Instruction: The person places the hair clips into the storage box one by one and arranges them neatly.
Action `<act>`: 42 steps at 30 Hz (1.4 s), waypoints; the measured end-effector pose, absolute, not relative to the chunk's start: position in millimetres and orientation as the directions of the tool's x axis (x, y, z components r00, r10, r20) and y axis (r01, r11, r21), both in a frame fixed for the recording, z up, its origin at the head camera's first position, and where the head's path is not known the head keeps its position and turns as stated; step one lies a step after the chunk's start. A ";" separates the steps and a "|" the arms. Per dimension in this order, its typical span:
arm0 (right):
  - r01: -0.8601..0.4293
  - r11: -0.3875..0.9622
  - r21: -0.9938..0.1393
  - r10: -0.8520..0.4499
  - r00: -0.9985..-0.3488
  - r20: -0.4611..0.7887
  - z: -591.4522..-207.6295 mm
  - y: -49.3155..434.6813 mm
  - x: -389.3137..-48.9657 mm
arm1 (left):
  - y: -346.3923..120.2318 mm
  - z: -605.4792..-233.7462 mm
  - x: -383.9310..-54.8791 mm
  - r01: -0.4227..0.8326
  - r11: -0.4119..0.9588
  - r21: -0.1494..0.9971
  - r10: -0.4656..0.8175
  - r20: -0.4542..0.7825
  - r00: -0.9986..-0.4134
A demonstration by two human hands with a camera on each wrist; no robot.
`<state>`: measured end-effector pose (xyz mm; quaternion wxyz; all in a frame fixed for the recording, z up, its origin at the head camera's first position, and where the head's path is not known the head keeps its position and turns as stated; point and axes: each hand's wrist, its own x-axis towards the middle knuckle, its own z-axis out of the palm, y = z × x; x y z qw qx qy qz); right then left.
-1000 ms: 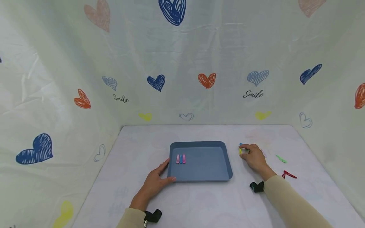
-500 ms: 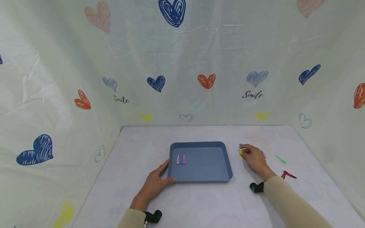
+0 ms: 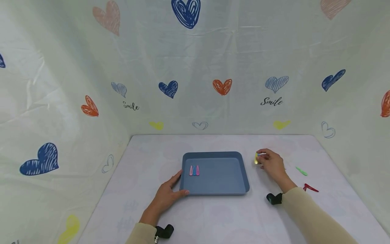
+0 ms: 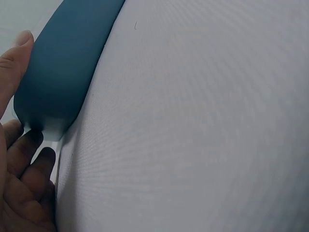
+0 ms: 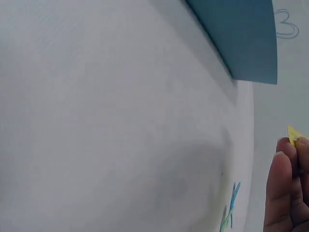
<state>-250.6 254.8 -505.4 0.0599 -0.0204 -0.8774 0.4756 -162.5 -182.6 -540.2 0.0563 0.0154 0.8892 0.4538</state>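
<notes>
My left hand (image 3: 166, 196) holds the near left corner of a blue-grey tray (image 3: 216, 190), thumb at the front rim and fingers along the left side. In the left wrist view, fingertips touch the tray's corner (image 4: 53, 92). Three snap hair clips, pink, blue (image 3: 194, 170) and pink, lie side by side in the tray's left part. Right of the tray, my right hand (image 3: 273, 166) pinches a yellow hair clip (image 3: 256, 159) between thumb and fingers, apparently just above the table. Blue (image 5: 234, 195) and green (image 5: 226, 220) clips appear beyond it in the right wrist view.
A green hair clip (image 3: 301, 171) and a dark red one (image 3: 311, 187), bent open, lie on the white table (image 3: 219, 220) right of my right hand. A curtain (image 3: 195, 112) printed with hearts hangs behind the table.
My right hand has taken the yellow hair clip between its fingers and risen slightly away from me with it. My left hand and the tray stay put.
</notes>
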 end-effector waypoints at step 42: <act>-0.110 0.259 -0.960 0.012 -0.993 0.117 -488.8 130.4 -261.7 | -182.8 -541.1 -163.5 -0.032 0.575 0.818 0.075 -0.092 -0.993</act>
